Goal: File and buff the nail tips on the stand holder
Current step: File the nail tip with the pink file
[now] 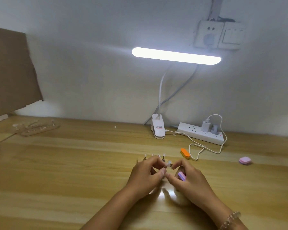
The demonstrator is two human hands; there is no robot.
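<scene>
Left hand (146,174) curled, pinching small pale nail tip (169,163) at right end of stand holder (163,157). Right hand (189,179) gripping purple buffer block (181,176), fingertips meeting same tip. Stand holder just beyond left knuckles, row running left-right on desk (73,163) — left hand nearer. Right of stand holder: orange file (185,153), white cable (196,156) — pink block (244,161) well apart, none in way.

The power strip (200,133) lies just right of the clip lamp (158,128) on the table (73,163). In front of the lamp stands the nail tip stand holder (163,157). A buffer block (185,153) lies front-right of the lamp, a second stand holder (38,127) far left.
</scene>
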